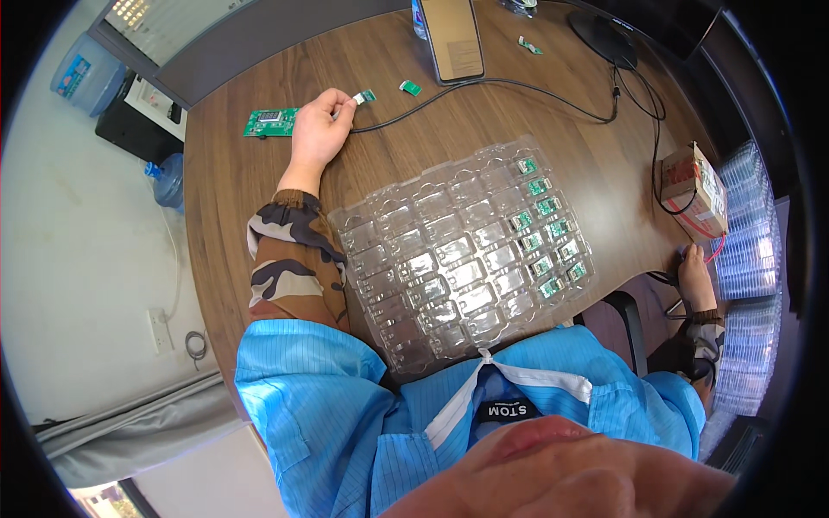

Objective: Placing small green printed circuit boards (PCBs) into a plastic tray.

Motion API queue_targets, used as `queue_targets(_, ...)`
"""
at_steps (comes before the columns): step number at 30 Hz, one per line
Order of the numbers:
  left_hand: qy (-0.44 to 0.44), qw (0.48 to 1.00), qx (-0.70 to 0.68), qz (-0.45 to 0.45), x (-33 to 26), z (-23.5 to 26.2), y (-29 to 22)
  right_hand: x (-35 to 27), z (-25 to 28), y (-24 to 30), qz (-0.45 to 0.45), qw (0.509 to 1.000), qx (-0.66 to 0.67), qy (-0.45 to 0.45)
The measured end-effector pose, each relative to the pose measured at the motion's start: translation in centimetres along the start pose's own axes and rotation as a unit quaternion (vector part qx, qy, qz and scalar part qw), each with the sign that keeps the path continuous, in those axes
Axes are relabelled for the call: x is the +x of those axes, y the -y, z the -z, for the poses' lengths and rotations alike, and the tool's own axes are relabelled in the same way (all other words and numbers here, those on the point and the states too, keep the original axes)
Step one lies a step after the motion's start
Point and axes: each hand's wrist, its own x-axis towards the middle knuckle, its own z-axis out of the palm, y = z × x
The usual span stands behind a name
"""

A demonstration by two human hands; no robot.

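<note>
— Nearest?
— Tray point(414, 266), between the hands. Right hand point(693, 278): fingers curled, grip can't be told; box point(696, 192) just beyond.
— Farther?
— Left hand point(324, 129) pinches a small board point(368, 96) at its fingertips.
— Handling?
— Likely light, stiff, fragile; take it by the edges.

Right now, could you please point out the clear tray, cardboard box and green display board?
Clear tray point(464, 274), head view: central compartment.
Cardboard box point(709, 197), head view: side face.
Green display board point(270, 128), head view: below its display.
</note>
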Motion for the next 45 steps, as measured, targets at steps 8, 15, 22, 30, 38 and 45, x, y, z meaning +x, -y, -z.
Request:
queue_targets(8,-0.001,1.0,-0.004,0.005,-0.1,0.2,-0.8,1.8,6.2,3.1,0.039,0.995,-0.09,-0.01)
queue_targets(15,-0.008,1.0,-0.014,0.015,-0.7,0.2,-0.6,11.2,15.6,21.7,0.307,0.932,0.069,-0.182)
queue_targets(22,-0.013,0.999,-0.024,0.023,-0.4,-0.2,-1.7,21.1,13.0,32.8,0.417,0.757,0.206,-0.459)
queue_targets(30,-0.019,1.0,-0.011,0.021,-0.6,0.2,-1.5,28.1,11.4,38.8,0.312,0.531,0.165,-0.77)
queue_targets(38,-0.018,0.999,-0.01,0.025,-0.6,-0.1,-1.2,19.5,13.6,35.2,0.488,0.744,0.221,-0.399)
queue_targets(45,-0.011,1.0,-0.002,0.027,-0.3,-0.2,-1.2,16.6,14.9,37.8,0.54,0.792,0.226,-0.172)
